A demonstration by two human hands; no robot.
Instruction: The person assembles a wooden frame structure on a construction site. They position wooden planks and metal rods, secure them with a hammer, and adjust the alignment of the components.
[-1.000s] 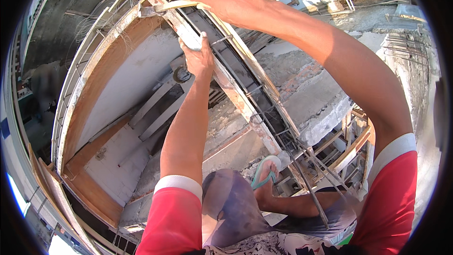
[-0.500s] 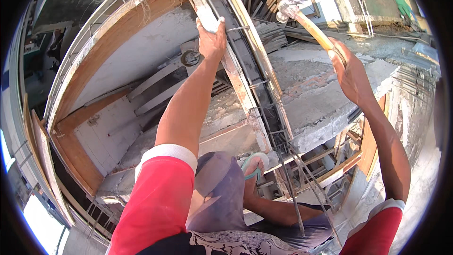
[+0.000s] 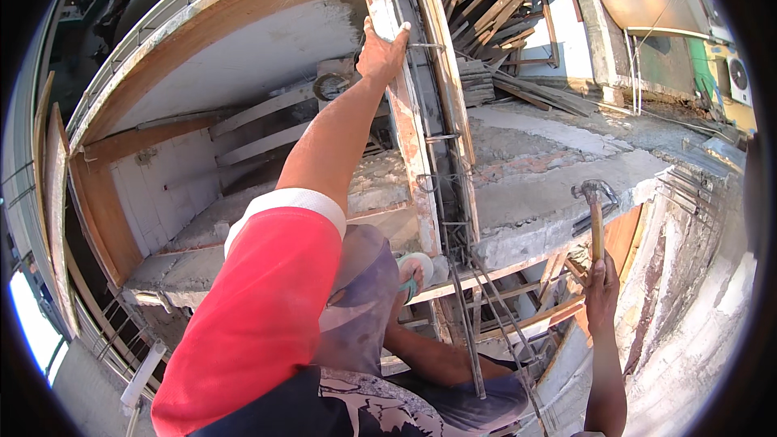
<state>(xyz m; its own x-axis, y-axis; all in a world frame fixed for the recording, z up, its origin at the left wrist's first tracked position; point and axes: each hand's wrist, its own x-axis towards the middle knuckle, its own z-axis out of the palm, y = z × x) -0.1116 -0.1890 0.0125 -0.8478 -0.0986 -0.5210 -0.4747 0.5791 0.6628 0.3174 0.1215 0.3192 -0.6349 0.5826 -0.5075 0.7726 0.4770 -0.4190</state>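
Note:
My left hand (image 3: 382,53) is stretched forward and grips the upper part of a long, paint-spattered wooden board (image 3: 413,150). Beside that board runs a narrow channel of steel reinforcing bars (image 3: 450,218) tied with stirrups, with a second wooden board (image 3: 455,105) along its far side. At the lower right, my right hand (image 3: 601,287) is wrapped round the wooden handle of a claw hammer (image 3: 597,231). The hammer's metal head points up, in front of the concrete ledge and apart from the boards.
My sandalled foot (image 3: 415,273) rests by the board's lower end. Bare bar ends (image 3: 471,340) stick out close to my leg. To the right lies a rough concrete ledge (image 3: 550,210), with an opening below it. A curved wooden form (image 3: 202,20) stands at left; loose timber (image 3: 506,0) is heaped behind.
My right hand has brought the hammer down from its raised position to the lower right. My left hand stays on the board; the view has shifted slightly.

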